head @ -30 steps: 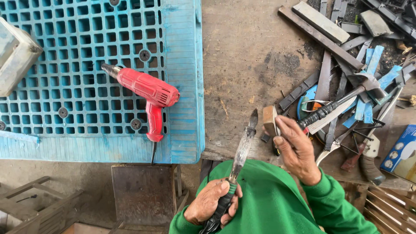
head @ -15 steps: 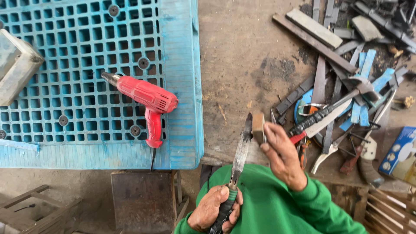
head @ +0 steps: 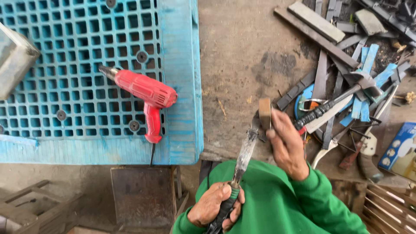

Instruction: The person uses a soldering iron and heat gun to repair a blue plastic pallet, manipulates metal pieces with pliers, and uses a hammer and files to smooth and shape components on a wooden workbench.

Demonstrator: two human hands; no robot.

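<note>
My left hand (head: 214,207) grips the black-and-green handle of a long dull knife (head: 244,154), its blade pointing up and away from me. My right hand (head: 284,144) holds a small brown rectangular block (head: 264,113) against the blade near its tip. Both arms wear green sleeves. The knife is held above the edge of a worn grey work surface (head: 242,52).
A red power tool (head: 143,93) lies on a blue plastic lattice pallet (head: 86,52) at left. A heap of metal strips, blades and a hammer (head: 342,91) fills the right. A blue box (head: 398,147) sits at far right, a metal plate (head: 143,195) below.
My right hand has brought the brown block left and up onto the blade's tip. The knife stays in my left hand, tilted a little more upright.
</note>
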